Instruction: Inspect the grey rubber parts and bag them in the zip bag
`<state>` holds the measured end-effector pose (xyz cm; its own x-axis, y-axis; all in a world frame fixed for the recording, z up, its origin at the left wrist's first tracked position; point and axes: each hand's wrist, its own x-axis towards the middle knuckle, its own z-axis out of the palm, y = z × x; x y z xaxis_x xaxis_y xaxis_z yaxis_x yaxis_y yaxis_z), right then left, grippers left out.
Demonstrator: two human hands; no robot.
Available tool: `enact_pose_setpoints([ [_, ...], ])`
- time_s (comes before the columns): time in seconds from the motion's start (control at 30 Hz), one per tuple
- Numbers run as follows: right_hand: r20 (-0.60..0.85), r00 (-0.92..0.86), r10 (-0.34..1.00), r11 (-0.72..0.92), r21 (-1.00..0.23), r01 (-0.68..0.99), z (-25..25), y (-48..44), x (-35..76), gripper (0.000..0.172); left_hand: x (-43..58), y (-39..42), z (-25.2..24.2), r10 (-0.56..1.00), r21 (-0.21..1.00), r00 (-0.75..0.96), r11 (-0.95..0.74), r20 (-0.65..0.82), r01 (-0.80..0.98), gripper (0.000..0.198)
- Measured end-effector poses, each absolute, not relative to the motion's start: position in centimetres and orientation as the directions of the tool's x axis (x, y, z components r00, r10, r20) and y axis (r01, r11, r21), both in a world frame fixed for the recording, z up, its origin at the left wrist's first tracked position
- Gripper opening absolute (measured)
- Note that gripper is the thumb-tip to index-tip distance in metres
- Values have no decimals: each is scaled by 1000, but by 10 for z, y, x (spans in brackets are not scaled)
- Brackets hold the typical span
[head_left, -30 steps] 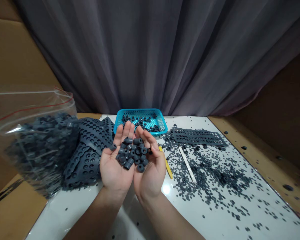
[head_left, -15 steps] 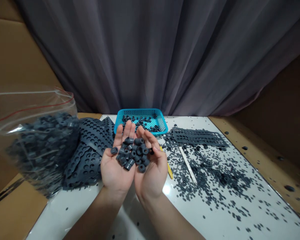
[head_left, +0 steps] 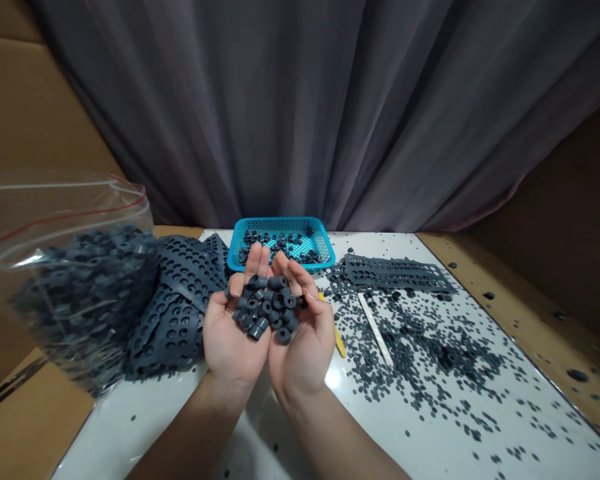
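Observation:
My left hand [head_left: 233, 340] and my right hand [head_left: 303, 340] are side by side, palms up, cupped together. Across both palms lies a pile of small dark grey rubber cylinders [head_left: 265, 310], some showing a hole in the end. The left index finger is curled in beside the pile, with one piece partly hidden behind it. My right hand's fingers are bent gently around the other side, with a piece near the thumb. Just beyond my fingertips stands a blue perforated basket [head_left: 330, 257] with more dark pieces scattered inside.
At left, a clear zip bag [head_left: 87, 287] full of grey pieces stands beside perforated dark sheets [head_left: 180, 320]. Rightward lie a yellow tool [head_left: 340, 341], a white strip [head_left: 375, 330], many tiny dark discs [head_left: 430, 353] and a cut-out sheet [head_left: 400, 275]. A grey curtain [head_left: 290, 113] hangs behind.
My left index finger has curled inward toward the pile, and the piece at its left edge is now mostly hidden. My right hand has hardly moved.

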<state>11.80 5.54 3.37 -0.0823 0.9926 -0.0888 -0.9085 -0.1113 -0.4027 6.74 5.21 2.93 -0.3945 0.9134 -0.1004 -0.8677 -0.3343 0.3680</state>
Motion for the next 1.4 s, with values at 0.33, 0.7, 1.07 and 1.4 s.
enact_pose_setpoints([
  [0.33,-51,-94,994,-106,-382,-918,33,55,118,38,67,51,27,921,383,-383,-330,-70,-863,31],
  [0.7,-52,-104,993,-117,-392,-913,31,55,118,35,66,48,24,922,418,-386,-343,-21,-841,25],
  [1.07,-269,-211,940,-277,-233,-932,30,66,119,32,71,51,32,838,461,-498,-359,-223,-811,22],
  [1.4,-414,-440,797,-457,62,-887,26,77,124,36,55,58,32,801,332,-476,-366,-363,-869,26],
])
